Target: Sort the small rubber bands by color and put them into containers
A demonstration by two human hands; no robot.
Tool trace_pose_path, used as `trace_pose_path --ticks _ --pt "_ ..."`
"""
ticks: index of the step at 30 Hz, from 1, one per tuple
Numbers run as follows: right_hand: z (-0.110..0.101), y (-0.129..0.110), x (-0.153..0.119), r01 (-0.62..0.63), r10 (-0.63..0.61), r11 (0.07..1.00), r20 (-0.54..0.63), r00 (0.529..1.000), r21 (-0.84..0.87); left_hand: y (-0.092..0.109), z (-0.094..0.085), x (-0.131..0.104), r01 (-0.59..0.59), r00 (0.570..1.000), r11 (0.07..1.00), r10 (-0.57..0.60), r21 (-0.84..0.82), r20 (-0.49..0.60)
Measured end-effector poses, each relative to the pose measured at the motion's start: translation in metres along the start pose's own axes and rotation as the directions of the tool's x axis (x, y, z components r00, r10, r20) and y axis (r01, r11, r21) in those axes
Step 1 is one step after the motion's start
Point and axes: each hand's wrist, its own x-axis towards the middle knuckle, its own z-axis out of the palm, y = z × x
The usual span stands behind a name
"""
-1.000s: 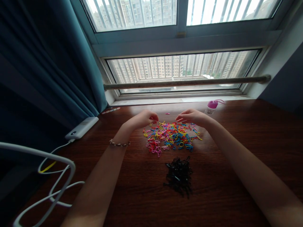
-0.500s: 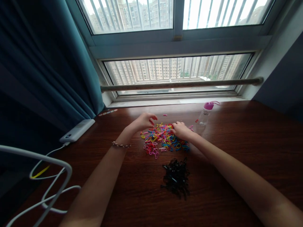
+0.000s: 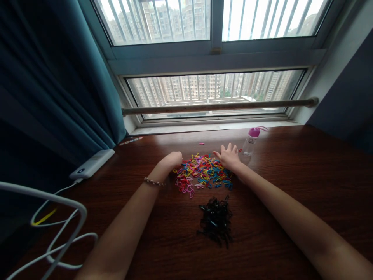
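Observation:
A loose heap of small multicoloured rubber bands (image 3: 204, 171) lies on the dark wooden tabletop. At its left edge is my left hand (image 3: 174, 159), with the knuckles up and the fingers curled down; what they hold, if anything, is hidden. My right hand (image 3: 229, 156) is at the heap's upper right edge. Its fingers are spread and nothing shows in them. Nearer to me is a separate pile of black rubber bands (image 3: 215, 219), touched by neither hand.
A clear bottle with a pink lid (image 3: 254, 132) stands just right of my right hand. Behind the heap lies a small pink piece (image 3: 202, 144). To the left are a white power bank (image 3: 93, 163) and looping white cable (image 3: 78, 204). A window rail (image 3: 218, 106) runs beyond the table.
My left hand has lowered slightly and curled its fingers at the heap's left edge. My right hand has come off the coloured bands, shifted right and spread its fingers.

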Motion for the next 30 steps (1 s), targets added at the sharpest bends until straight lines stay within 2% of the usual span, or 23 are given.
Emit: trace_pose_path --ticks 2,5,11,15,17,20,24,28,30 --pt "0.003 0.004 0.002 -0.061 0.061 0.998 0.036 0.997 -0.017 0.008 0.006 -0.003 0.038 0.999 0.999 -0.038 0.032 0.011" --pt "0.005 0.004 0.003 -0.116 0.119 0.991 0.042 0.992 -0.066 0.020 0.010 -0.008 0.040 0.999 0.998 -0.037 0.058 -0.039" --pt "0.003 0.004 0.010 0.014 -0.004 0.985 0.056 0.998 -0.172 0.033 0.010 -0.013 -0.086 0.983 0.996 0.088 0.015 -0.161" --pt "-0.004 0.011 0.013 -0.006 0.011 0.986 0.029 1.000 -0.165 0.034 0.013 -0.010 -0.177 0.966 0.983 0.163 -0.054 -0.202" --pt "-0.007 0.015 0.012 -0.012 0.011 0.987 -0.008 1.000 -0.161 0.033 0.013 -0.007 -0.224 0.955 0.971 0.201 -0.084 -0.218" --pt "-0.007 0.017 0.010 -0.021 0.015 0.989 -0.043 0.999 -0.148 0.031 0.013 -0.003 -0.311 0.920 0.935 0.251 -0.171 -0.300" --pt "-0.003 0.015 0.009 -0.034 0.030 0.993 -0.038 0.999 -0.113 0.021 0.018 0.003 -0.317 0.873 0.924 0.195 -0.215 -0.447" --pt "0.000 0.008 0.007 0.105 -0.106 0.994 -0.006 0.994 -0.032 0.007 0.028 0.010 -0.299 0.808 0.940 0.158 -0.163 -0.568" --pt "0.001 0.002 0.006 0.189 -0.189 0.982 -0.014 0.982 0.022 0.000 0.031 0.013 -0.305 0.796 0.936 0.149 -0.176 -0.587"
